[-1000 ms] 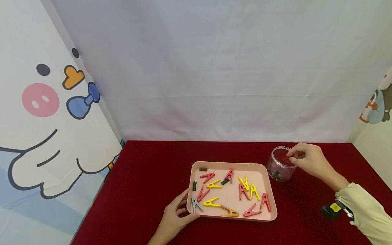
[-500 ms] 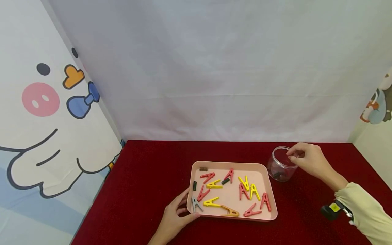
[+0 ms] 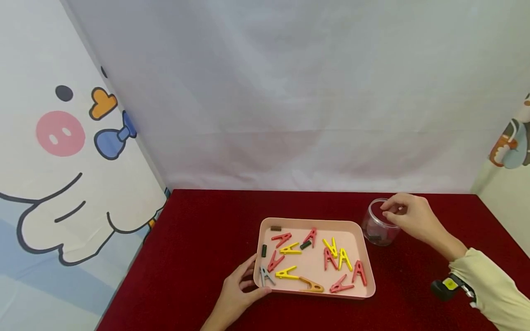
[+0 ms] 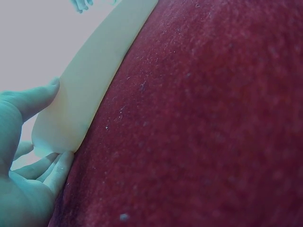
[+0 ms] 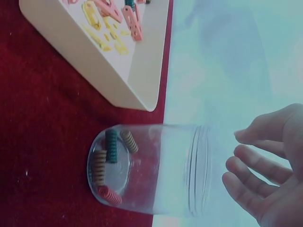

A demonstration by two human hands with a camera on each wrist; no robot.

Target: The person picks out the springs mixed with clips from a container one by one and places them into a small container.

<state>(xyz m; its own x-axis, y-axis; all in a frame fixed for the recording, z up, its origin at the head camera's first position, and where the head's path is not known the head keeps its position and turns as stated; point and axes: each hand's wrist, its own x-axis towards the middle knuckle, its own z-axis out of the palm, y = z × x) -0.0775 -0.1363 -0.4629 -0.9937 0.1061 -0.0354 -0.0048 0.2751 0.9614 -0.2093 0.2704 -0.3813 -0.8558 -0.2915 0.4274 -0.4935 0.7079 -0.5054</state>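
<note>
My left hand (image 3: 237, 294) grips the near left corner of the pink tray (image 3: 314, 224), thumb on the near side and fingers round the left side. Red, yellow, orange and grey plastic clips lie in the tray, among them a grey clip (image 3: 266, 276) beside my thumb. A few dark coil springs (image 3: 264, 250) lie there too. My right hand (image 3: 414, 218) hovers over the mouth of the clear jar (image 3: 380, 234), fingers loosely bent and holding nothing. Inside the jar, the right wrist view shows a green spring (image 5: 111, 145), a red spring (image 5: 110, 194) and brown springs (image 5: 99, 167).
The jar stands right of the tray on a dark red cloth (image 3: 207, 239). A white curtain (image 3: 290, 115) hangs behind the table. On the left is a cartoon-printed sheet (image 3: 49, 193).
One second ago a small red thing showed at my right fingertips; now they are bare. The dark spring in the jar shifted from upright to lying. The left hand stays put.
</note>
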